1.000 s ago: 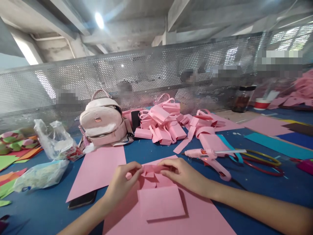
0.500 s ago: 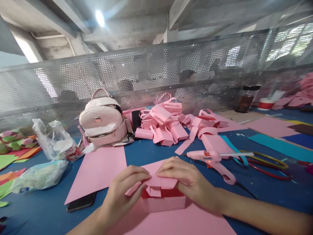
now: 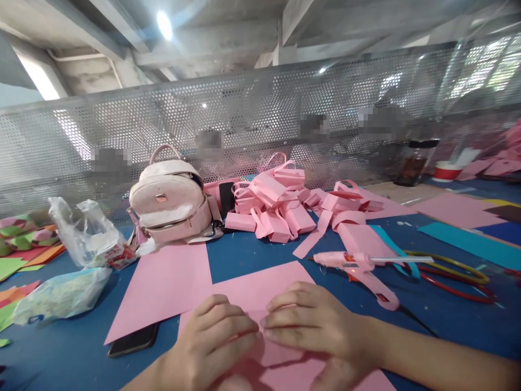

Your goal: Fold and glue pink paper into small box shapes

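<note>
Both hands are at the front of the table over a folded pink paper box (image 3: 279, 352), mostly hidden beneath them. My left hand (image 3: 222, 339) curls over the box's left side, fingertips pressing its top. From the right, my right hand (image 3: 315, 323) bends its fingers over the same top, its thumb low at the near side. The fingertips of the two hands almost meet. Under the box lies a pink paper sheet (image 3: 260, 288). A pink hot glue gun (image 3: 360, 266) with a clear glue stick rests to the right of my right hand.
Behind, a pile of folded pink paper pieces (image 3: 277, 201) sits beside a pale pink backpack (image 3: 169, 201). Left are plastic bags (image 3: 65, 296) and a phone (image 3: 134, 341) partly under another pink sheet (image 3: 166, 288). A perforated metal screen (image 3: 252, 108) borders the back; yellow and red rings (image 3: 459, 285) lie right.
My hands have come lower and nearer, with the box turned or pressed down between them. Its open red-shadowed inside no longer shows. The glue gun has not been moved.
</note>
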Demonstrator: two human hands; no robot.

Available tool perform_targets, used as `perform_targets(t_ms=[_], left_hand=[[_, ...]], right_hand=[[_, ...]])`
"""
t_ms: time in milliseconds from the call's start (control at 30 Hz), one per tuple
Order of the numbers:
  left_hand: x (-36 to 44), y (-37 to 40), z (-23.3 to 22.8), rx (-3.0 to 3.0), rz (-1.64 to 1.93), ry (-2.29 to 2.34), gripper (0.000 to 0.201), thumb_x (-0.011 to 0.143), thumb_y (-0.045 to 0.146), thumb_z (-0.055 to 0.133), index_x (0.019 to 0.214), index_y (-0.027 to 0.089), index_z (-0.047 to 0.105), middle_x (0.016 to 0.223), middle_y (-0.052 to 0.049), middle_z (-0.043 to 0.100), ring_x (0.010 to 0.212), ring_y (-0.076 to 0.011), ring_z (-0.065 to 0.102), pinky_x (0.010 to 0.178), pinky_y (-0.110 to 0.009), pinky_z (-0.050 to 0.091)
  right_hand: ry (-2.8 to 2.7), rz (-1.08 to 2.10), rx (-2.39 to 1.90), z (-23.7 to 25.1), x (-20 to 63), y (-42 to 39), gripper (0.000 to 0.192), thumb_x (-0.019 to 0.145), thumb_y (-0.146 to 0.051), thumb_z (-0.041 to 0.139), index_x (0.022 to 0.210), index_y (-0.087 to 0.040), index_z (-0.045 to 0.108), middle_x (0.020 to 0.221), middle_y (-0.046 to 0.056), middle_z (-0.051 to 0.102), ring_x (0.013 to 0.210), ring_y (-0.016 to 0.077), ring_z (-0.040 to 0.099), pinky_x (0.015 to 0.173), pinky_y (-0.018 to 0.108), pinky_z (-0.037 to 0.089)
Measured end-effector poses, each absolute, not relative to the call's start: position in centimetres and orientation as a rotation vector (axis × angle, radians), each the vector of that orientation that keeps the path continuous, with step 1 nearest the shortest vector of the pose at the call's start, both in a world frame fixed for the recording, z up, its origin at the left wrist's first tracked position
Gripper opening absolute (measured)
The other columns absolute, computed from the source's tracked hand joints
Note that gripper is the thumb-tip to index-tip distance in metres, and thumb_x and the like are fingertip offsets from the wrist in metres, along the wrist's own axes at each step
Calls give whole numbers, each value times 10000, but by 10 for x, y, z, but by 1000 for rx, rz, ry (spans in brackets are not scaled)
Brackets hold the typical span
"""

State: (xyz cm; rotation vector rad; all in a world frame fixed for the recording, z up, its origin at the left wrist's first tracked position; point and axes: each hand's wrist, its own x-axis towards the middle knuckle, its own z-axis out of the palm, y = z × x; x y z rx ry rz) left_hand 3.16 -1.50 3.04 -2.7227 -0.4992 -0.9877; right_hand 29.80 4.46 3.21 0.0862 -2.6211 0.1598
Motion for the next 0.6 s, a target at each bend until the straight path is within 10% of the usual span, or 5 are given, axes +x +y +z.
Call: perform_targets(t_ms=[233,467,600], left_hand=[[35,-13,15,-2836,-1208,-759,144,993,232,578,1098,161,648,1059,-120,724,991,-211,682,853,-332,556],[36,-8,7,-3052,-1383,-1223,538,936,410,668,1430,350,463,1340,-37,668,1217,-179,652,1025,-252,528],[32,-5,7,-3028,-1210,-1191,527,961,406,632,1453,351,453,1363,-33,661,1228,-170,650,1028,-231,519]], right_hand=[[-2457,452,-140,23,294,40,329,988,-146,466,1237,-231,663,1240,107,693,1196,212,611,1007,380,491],[-2531,683,-371,22,296,38,511,1036,-250,460,1540,-253,378,1532,121,465,1430,222,400,1181,434,347],[-2515,616,-354,22,297,41,454,1039,-200,417,1486,-267,460,1517,110,483,1429,218,401,1182,449,347]])
